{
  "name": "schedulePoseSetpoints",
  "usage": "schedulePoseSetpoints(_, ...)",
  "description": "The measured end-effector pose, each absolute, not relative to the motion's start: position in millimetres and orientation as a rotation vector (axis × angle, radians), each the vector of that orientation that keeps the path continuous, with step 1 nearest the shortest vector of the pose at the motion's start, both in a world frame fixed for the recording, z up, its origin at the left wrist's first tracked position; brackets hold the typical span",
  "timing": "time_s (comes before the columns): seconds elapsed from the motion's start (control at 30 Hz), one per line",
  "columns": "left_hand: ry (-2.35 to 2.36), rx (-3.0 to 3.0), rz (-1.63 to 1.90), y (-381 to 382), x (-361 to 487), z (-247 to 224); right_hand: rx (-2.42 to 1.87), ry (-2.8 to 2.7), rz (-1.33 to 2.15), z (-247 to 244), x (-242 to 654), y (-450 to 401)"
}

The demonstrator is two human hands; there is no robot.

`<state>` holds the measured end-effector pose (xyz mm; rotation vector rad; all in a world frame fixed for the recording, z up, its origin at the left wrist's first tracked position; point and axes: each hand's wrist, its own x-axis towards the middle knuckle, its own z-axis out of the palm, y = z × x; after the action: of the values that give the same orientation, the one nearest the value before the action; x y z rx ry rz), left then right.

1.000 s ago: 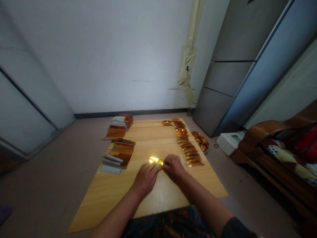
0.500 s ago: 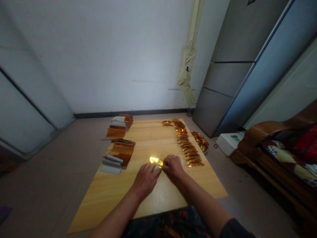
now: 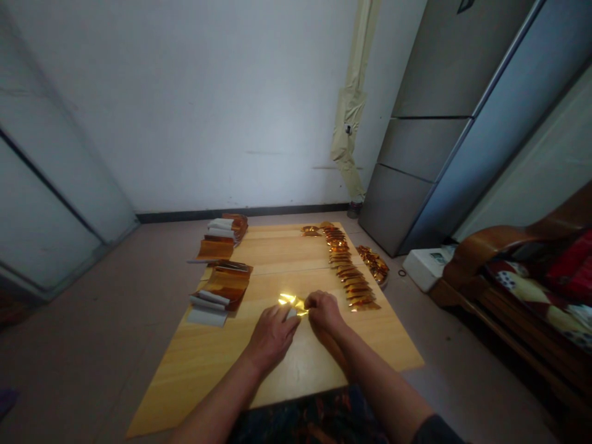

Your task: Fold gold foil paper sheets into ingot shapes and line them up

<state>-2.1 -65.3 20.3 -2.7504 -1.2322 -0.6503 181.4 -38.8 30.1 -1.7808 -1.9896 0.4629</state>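
Note:
A shiny gold foil sheet (image 3: 295, 302) with a pale underside lies between my hands on the wooden board (image 3: 296, 370). My left hand (image 3: 272, 332) is closed on its left part, fingertips at the pale edge. Its right end is pinched in the fingers of my right hand (image 3: 325, 309). On the board's left stand stacks of curved gold and grey sheets (image 3: 226, 280). A long row of folded gold pieces (image 3: 354, 280) runs along the right side, with a few more folded pieces (image 3: 311, 230) at the far edge.
Beside the board's right edge, a round container of folded gold pieces (image 3: 374, 265) sits on the floor. Farther right are a white box (image 3: 423, 269), a wooden seat (image 3: 490, 296) with cushions and a tall grey refrigerator (image 3: 416, 148). A wall (image 3: 231, 111) rises behind.
My right hand has shifted slightly to the right, and more of the gold foil shows between my hands. My left hand has hardly moved.

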Motion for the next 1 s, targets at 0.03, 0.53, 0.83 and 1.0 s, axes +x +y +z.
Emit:
schedulePoseSetpoints(0.03, -1.236, -2.750, -0.647, -65.3, -1.9, 20.5, -1.791, -1.975, 0.477, 30.8, 181.2, -38.1)
schedulePoseSetpoints(0.53, -1.232, -2.729, -0.657, -64.4, -2.1, 18.0, -1.888, -1.972, 0.456, 33.6, 175.5, -38.7)
schedulePoseSetpoints(0.83, -1.234, -2.750, -0.640, -64.4, -3.3, 17.2, -2.050, -1.923, 0.339, 39.3, 159.1, -38.0)
schedulePoseSetpoints(1.0, -1.242, -2.733, -0.604, -65.1, -2.6, 18.9, -2.029, -1.919, 0.257, 36.2, 155.4, -40.9)
